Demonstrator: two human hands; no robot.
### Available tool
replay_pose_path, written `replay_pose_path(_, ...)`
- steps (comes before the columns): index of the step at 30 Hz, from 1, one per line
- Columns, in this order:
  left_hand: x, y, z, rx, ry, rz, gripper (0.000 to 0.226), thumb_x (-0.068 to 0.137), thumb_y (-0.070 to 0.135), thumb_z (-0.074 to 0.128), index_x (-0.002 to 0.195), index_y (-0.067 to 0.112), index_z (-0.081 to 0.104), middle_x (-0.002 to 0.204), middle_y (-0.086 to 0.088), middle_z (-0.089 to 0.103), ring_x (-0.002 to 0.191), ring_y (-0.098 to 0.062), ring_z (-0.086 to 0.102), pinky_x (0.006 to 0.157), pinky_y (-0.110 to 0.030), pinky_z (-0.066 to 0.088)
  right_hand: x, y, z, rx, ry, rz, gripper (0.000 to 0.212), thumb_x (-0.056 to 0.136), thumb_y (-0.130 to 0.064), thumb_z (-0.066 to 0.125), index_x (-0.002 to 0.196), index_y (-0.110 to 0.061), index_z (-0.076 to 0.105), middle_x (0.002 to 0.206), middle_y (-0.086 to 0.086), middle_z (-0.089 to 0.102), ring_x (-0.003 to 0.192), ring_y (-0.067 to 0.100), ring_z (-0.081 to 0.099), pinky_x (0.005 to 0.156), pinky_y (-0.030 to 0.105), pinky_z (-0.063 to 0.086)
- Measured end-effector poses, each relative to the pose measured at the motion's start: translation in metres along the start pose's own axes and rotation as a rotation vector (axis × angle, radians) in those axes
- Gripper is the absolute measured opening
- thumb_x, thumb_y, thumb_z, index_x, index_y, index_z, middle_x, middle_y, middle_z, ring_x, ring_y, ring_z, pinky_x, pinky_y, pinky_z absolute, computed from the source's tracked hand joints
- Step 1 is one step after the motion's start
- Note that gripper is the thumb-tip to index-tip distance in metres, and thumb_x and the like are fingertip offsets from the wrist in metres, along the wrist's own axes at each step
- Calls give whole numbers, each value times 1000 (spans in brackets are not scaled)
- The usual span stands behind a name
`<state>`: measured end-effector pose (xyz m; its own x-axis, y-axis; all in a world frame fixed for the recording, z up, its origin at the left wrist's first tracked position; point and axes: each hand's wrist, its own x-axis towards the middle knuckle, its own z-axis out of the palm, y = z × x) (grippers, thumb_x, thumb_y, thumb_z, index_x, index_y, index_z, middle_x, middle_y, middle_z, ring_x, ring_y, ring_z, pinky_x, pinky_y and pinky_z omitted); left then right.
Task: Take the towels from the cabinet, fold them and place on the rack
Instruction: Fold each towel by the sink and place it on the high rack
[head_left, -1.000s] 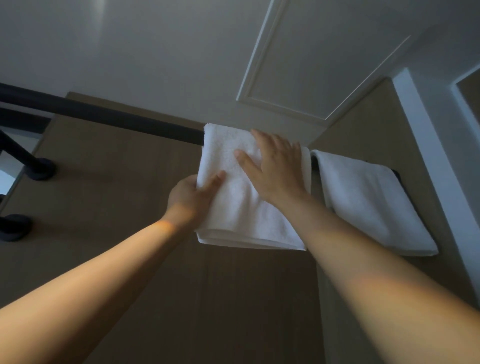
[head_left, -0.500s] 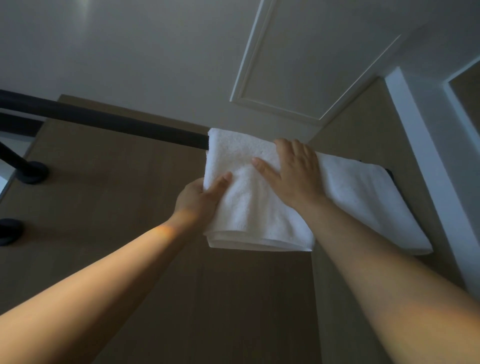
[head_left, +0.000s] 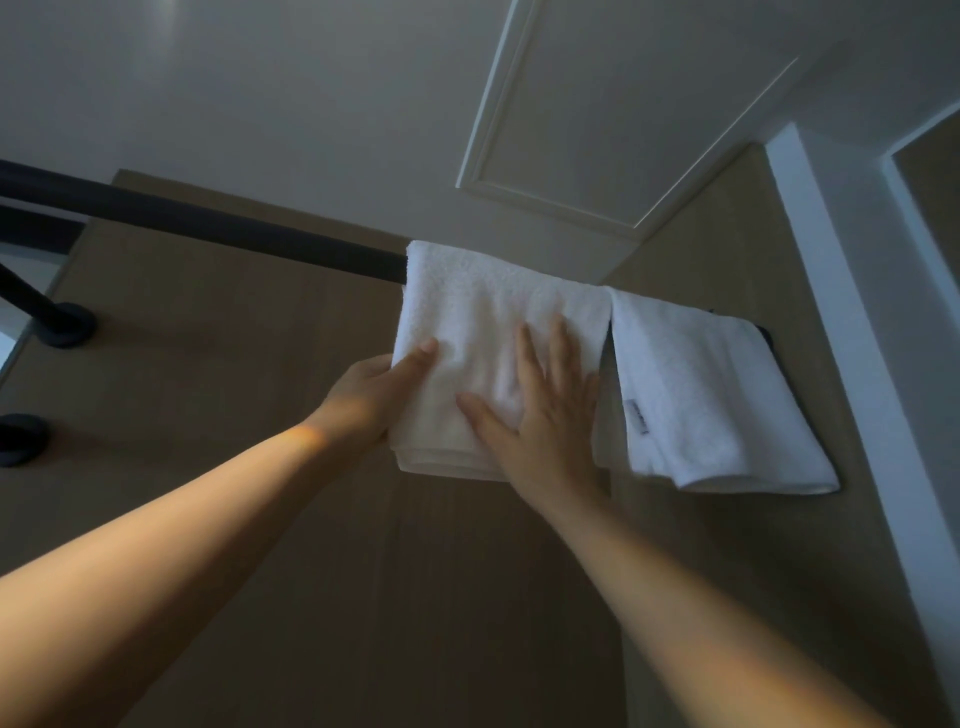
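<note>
Towel (head_left: 467, 322), white and folded, hangs over the black bar (head_left: 208, 228), about mid-view. L hand (head_left: 371, 397) grips its left edge: thumb on the front, other fingers round the back, out of sight. R hand (head_left: 540, 410) lies flat on the front of the same towel, fingers straight & spread, pressing the cloth and holding nothing. Folded layers show at the bottom edge, just below both hands. 2nd towel (head_left: 701, 389), also white, hangs on the same bar just to the right, its left edge touching the 1st. It has a small tag (head_left: 636, 415) on the front near that edge, text too small to read. Bar runs off to the left, bare there. Lower left, a strut goes to a round mount (head_left: 72, 327) on the wood-look wall (head_left: 234, 389), w/ another mount below it. White frame (head_left: 831, 286) stands far right. Ceiling (head_left: 260, 104) above has a raised rectangular panel.
</note>
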<state>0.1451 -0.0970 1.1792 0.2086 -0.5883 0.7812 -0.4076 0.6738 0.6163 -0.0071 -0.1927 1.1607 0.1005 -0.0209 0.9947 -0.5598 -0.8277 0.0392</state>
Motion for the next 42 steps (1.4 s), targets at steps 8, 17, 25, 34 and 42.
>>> replay_pose_path(8,-14,-13,4,280,49,19,51,64,35,88,107,21,65,101,1,72,92,-18,69,85,-42,58,-42,14,1,-17,-76,-28,67,96,-54,44,155,-27,22,165,2,0,148,11,-10,123,47,6)
replay_pose_path(17,-42,-52,16,192,64,-72,26,70,15,80,86,0,67,80,-19,72,71,-26,65,84,-56,56,-110,30,-9,-1,-340,14,61,102,-38,45,155,-22,20,165,-6,-1,150,10,-1,119,23,4)
replay_pose_path(25,-146,-132,31,687,-87,-102,22,73,24,82,85,17,66,75,5,71,70,-6,67,67,-24,52,-231,46,-20,15,-584,238,46,94,-42,56,137,-27,53,143,-5,49,133,13,44,108,25,34)
replay_pose_path(34,-327,-231,67,917,-443,-356,31,82,38,71,106,22,61,101,8,65,88,-9,61,76,-27,51,-403,48,-36,93,-1078,266,35,90,-36,63,123,-25,62,118,-5,63,113,15,58,96,31,46)
replay_pose_path(42,-476,-264,79,967,-583,-681,43,84,43,66,120,22,57,117,4,61,102,-13,60,84,-24,46,-506,15,-44,224,-1353,318,36,90,-35,64,125,-27,60,118,-7,64,110,11,59,93,31,49)
